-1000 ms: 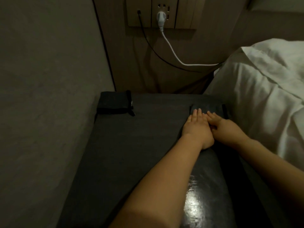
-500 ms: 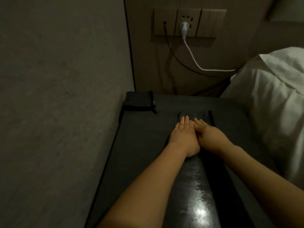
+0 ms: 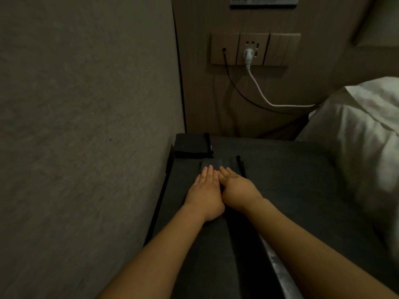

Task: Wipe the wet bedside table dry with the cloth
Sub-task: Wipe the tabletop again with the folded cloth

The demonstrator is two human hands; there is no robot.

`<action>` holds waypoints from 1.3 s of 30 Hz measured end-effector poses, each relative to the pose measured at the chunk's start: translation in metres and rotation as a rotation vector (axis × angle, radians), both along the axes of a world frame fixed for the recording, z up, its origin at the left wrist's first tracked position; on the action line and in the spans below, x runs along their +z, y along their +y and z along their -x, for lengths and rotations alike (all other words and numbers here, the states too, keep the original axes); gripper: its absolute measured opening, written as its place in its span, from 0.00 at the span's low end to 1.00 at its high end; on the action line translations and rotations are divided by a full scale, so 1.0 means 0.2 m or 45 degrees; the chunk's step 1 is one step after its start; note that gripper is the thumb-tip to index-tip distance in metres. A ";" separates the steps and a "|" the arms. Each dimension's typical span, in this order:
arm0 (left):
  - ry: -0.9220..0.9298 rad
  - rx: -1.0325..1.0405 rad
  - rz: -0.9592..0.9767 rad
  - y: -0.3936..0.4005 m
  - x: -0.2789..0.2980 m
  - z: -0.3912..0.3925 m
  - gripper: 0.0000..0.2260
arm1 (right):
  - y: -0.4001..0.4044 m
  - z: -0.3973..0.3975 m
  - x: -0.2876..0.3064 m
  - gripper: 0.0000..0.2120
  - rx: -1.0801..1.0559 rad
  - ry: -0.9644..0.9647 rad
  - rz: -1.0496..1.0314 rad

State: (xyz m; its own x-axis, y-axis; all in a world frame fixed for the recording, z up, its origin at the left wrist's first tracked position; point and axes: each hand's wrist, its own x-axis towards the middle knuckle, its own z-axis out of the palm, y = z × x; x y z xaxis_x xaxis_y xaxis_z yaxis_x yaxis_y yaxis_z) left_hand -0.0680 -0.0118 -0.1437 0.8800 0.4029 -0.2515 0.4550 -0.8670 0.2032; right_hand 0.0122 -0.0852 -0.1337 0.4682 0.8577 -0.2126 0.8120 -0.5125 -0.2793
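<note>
The bedside table [image 3: 291, 190] has a dark top, and a glossy wet streak [image 3: 278, 266] shines near its front. A dark grey cloth [image 3: 224, 164] lies flat on the top, mostly covered by my hands. My left hand [image 3: 205, 195] presses on it with straight fingers. My right hand [image 3: 237, 190] lies flat beside it, the two hands touching side by side. Only the cloth's far edge shows beyond my fingertips.
A folded dark cloth or pouch [image 3: 192, 145] sits at the table's back left corner. A grey wall [image 3: 86, 126] closes the left side. White bedding [image 3: 362, 137] lies to the right. A socket panel [image 3: 254, 49] with a white plug and cables hangs behind.
Both hands have slid the cloth leftwards across the table top towards the wall side. The shiny wet patch near the front has narrowed to a thin streak.
</note>
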 end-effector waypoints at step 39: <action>0.049 0.193 -0.153 0.05 -0.01 0.41 0.28 | 0.00 0.30 -0.08 0.25 0.350 -0.119 -0.155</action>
State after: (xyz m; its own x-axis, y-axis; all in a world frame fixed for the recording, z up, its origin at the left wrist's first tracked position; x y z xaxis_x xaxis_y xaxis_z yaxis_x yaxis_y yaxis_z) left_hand -0.1505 -0.0028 -0.1467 0.7978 0.5591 -0.2259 0.5874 -0.8051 0.0820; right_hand -0.0485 -0.0855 -0.1506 0.2282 0.9713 -0.0672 0.9406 -0.2377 -0.2426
